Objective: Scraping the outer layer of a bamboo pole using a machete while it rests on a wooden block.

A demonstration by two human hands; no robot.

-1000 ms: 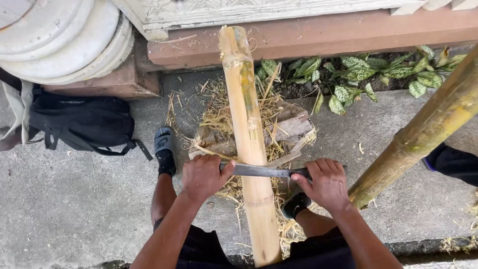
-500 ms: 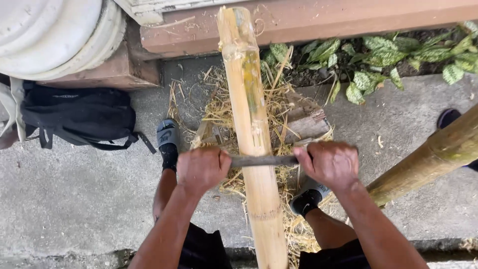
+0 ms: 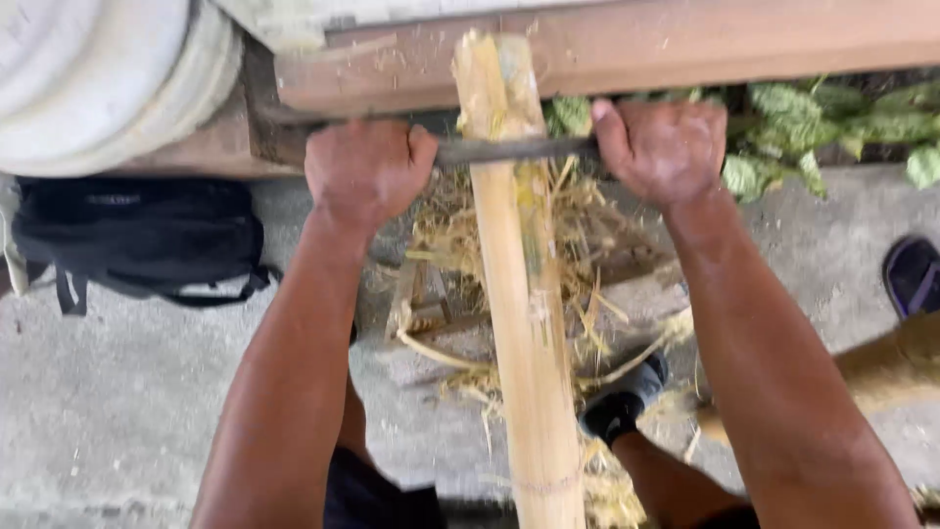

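The person is scraping a bamboo pole [image 3: 519, 294] with a long metal blade [image 3: 514, 149], and the work is in the middle of a stroke. The left hand [image 3: 364, 168] is clenching tight around one end of the blade, and the right hand [image 3: 664, 147] is clenching the other end, so the blade is lying crosswise over the pole near its upper tip. The pole is leaning with that tip against a reddish wooden ledge [image 3: 685, 44] and is running down between the person's legs toward the bottom of the view. Straw-coloured shavings [image 3: 460, 294] are lying around it on the concrete ground [image 3: 117, 402]. A black backpack [image 3: 137, 240] is sitting to the left, green leaves [image 3: 832, 122] to the right. Judging by this, the next stroke is calling for both fists to stay level and travel evenly along the pole, keeping the edge shallow so it is shaving skin rather than biting in.
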